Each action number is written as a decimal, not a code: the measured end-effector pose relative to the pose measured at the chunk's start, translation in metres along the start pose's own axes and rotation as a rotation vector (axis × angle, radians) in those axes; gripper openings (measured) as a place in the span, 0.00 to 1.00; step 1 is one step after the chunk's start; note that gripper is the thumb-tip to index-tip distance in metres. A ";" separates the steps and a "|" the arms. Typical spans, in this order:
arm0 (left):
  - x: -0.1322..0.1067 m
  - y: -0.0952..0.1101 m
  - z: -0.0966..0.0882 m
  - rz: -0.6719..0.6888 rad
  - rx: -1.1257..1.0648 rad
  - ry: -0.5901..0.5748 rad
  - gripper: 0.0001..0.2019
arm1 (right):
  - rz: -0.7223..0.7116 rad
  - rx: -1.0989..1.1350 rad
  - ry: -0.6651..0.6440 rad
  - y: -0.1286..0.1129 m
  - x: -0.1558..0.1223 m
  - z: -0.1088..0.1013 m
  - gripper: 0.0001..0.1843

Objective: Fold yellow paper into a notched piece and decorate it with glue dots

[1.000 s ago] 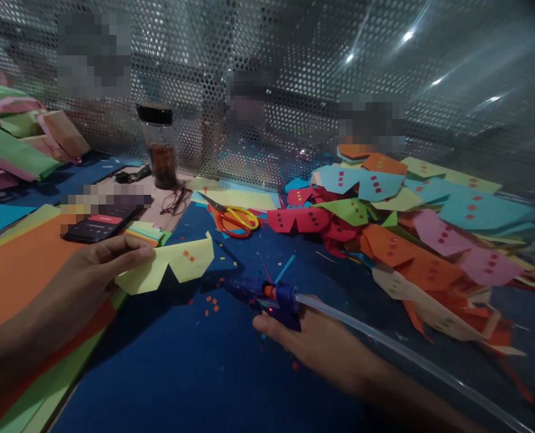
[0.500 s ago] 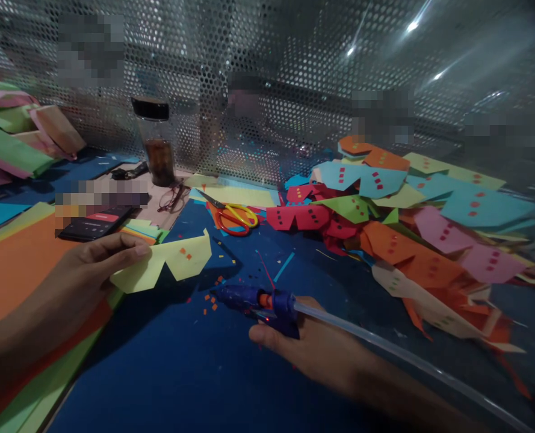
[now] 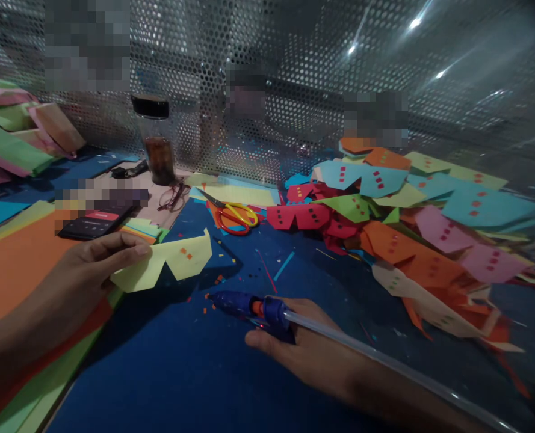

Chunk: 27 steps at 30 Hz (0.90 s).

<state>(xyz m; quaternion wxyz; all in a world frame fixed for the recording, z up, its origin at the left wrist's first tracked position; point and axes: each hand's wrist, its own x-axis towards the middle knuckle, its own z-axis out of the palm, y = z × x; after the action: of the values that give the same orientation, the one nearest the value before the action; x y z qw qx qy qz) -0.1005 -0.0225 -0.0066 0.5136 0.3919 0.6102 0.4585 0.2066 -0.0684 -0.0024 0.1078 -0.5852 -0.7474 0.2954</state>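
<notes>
My left hand (image 3: 91, 267) pinches the left end of a folded yellow paper piece (image 3: 170, 261) with small orange squares on it, holding it just above the blue table (image 3: 195, 373). My right hand (image 3: 303, 349) grips a blue glue gun (image 3: 249, 305), its nozzle pointing left toward tiny orange paper squares (image 3: 213, 297) scattered on the table. A clear glue stick (image 3: 384, 367) runs back from the gun along my right forearm.
A heap of folded coloured paper pieces (image 3: 411, 222) fills the right side. Red-and-yellow scissors (image 3: 233, 216), a dark jar (image 3: 156, 141), glasses (image 3: 172, 197) and a phone (image 3: 95, 222) lie at the back. Orange and green sheets (image 3: 18, 264) are stacked left. A perforated metal wall (image 3: 294, 90) stands behind.
My right hand has moved the glue gun left and slightly toward me, nearer the orange squares. The left hand and yellow paper have barely moved.
</notes>
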 end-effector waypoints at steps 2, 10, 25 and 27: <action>0.001 -0.001 -0.001 0.010 0.008 0.000 0.21 | 0.022 0.008 -0.005 -0.002 0.000 -0.001 0.21; 0.001 -0.003 -0.002 -0.005 -0.004 -0.016 0.18 | 0.169 0.102 -0.054 -0.017 0.003 -0.010 0.16; -0.002 -0.006 -0.002 -0.052 -0.063 -0.089 0.15 | 0.173 0.303 0.073 -0.012 -0.003 -0.006 0.24; -0.004 -0.005 0.001 -0.043 -0.087 -0.109 0.14 | 0.056 0.268 0.153 -0.017 -0.003 -0.006 0.21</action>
<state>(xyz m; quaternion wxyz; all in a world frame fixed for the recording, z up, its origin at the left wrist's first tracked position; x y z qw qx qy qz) -0.0988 -0.0274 -0.0104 0.5724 0.3803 0.5690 0.4517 0.1965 -0.0718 0.0128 0.2333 -0.6068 -0.6743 0.3502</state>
